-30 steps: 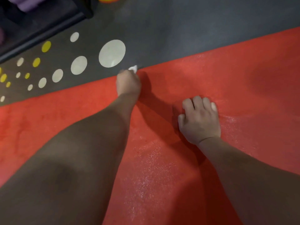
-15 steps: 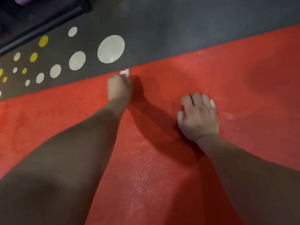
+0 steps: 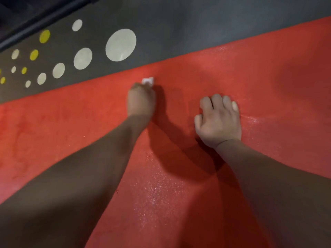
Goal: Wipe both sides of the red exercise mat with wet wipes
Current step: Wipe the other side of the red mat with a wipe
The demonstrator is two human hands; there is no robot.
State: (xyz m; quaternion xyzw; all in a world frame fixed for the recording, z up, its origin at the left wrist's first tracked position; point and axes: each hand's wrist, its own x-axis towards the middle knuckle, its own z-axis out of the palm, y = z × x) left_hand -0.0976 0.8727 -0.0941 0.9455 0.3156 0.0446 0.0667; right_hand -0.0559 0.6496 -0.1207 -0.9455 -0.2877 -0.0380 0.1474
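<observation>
The grey floor [image 3: 188, 24], painted with white and yellow dots [image 3: 120, 44], shows only beyond the mat's far edge. The red mat [image 3: 241, 72] lies flat on it and fills the rest of the view, with its far edge running at a slant. Its surface is finely grained. A strip near the middle and a patch toward its right glisten as if damp, while the left part looks duller and mottled, so I judge that this side is only partly wiped.

Both bare arms reach out over the mat. The right hand [image 3: 218, 119] rests near the mat's middle with its fingers curled under. Nothing shows plainly in its grasp, and a pale spot by the little finger is too small to identify. It probably serves as a prop for the body and keeps the mat from sliding.

The left hand [image 3: 141, 101] sits just inside the mat's far edge, closed around a wadded white wet wipe [image 3: 148, 81]. The wipe pokes out past the knuckles and is pressed to the mat. The bunched grip likely lets the hand bear down along the border.
</observation>
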